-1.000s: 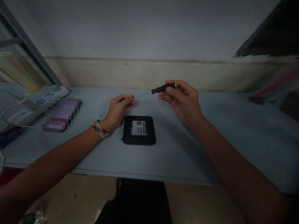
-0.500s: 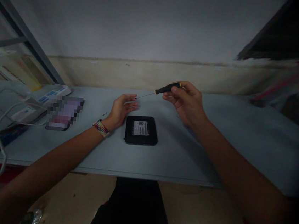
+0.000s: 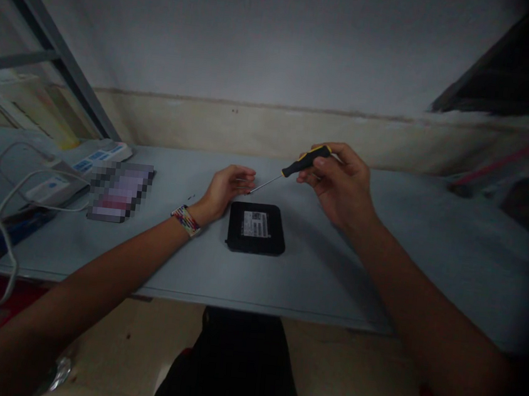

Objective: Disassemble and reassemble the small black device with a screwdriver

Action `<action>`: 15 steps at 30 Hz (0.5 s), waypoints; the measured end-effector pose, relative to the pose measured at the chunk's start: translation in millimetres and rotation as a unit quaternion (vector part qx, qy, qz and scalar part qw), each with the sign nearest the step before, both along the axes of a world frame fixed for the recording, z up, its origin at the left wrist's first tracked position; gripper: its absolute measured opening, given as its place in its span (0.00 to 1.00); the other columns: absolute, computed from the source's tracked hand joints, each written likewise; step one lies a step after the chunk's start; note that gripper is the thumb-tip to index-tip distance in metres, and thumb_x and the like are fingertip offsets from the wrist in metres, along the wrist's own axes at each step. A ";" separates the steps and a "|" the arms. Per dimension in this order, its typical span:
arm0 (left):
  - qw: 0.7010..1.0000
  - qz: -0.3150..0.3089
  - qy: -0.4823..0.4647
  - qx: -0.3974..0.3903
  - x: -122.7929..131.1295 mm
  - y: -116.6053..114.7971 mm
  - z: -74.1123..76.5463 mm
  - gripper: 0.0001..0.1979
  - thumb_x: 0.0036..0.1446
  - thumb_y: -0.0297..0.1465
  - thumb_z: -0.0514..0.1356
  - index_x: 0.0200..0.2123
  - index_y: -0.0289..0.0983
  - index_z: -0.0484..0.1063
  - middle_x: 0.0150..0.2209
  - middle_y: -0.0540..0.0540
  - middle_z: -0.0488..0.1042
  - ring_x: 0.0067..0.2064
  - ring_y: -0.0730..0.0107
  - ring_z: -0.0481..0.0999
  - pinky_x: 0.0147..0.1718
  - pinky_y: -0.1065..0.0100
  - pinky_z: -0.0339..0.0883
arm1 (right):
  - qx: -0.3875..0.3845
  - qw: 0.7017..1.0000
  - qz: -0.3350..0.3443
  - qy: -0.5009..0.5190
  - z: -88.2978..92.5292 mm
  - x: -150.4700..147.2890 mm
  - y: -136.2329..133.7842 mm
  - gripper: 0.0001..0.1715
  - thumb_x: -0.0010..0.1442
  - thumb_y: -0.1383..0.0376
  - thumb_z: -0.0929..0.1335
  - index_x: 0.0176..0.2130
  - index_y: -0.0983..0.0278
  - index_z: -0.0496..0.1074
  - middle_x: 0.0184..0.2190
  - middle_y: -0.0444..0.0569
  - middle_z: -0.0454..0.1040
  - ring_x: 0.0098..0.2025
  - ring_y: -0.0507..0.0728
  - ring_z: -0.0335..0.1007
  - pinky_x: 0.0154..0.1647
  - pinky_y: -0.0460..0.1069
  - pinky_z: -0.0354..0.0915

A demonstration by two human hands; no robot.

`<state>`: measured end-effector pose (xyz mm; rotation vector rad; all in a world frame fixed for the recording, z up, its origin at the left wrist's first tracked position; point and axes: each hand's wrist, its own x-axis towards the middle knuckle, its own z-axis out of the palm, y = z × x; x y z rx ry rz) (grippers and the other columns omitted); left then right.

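My right hand [image 3: 341, 184] is closed round a black-and-yellow screwdriver [image 3: 307, 161], its thin shaft slanting down to the left. Close by its tip is my left hand [image 3: 228, 188], its fingers stretched out and slightly apart; I cannot tell whether they touch the tip. A speck too small to make out shows at the tip. Just in front of the hands a flat black square box with rounded corners [image 3: 236, 239] lies on the table, a white label [image 3: 256, 224] facing up. Two tiny dark pieces [image 3: 191, 197], perhaps screws, lie left of my left hand.
At the left lie a phone [image 3: 123, 192] with a blurred screen and a white power strip [image 3: 101, 159] with white cables [image 3: 2, 240]. A metal frame [image 3: 75, 87] rises behind them. The light blue table [image 3: 255, 285] meets a wall at the back.
The screwdriver's tip has come lower, toward the black box, and its shaft slants more steeply. My left fingers have curved down beside the tip. The whole view has shifted slightly.
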<state>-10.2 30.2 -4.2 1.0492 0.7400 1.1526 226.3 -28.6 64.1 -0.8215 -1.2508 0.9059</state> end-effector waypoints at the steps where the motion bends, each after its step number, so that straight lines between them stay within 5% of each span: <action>1: 1.000 -0.013 0.009 0.008 0.3 0.3 -0.5 0.13 0.61 0.39 0.63 0.38 0.37 0.83 0.40 0.39 0.83 0.41 0.58 0.82 0.46 0.58 0.78 | 0.006 1.000 0.000 -0.009 1.3 -2.3 -2.9 0.22 0.55 0.49 0.83 0.42 0.53 0.77 0.37 0.43 0.80 0.33 0.55 0.79 0.43 0.56 0.82; 15: 0.981 -0.121 0.113 0.100 6.4 -10.8 8.1 0.16 0.64 0.40 0.61 0.33 0.34 0.80 0.33 0.43 0.81 0.35 0.66 0.78 0.42 0.63 0.71 | 0.092 0.994 0.042 -0.039 -7.1 -8.7 -4.6 0.18 0.57 0.55 0.85 0.46 0.52 0.85 0.38 0.43 0.83 0.31 0.54 0.80 0.33 0.51 0.83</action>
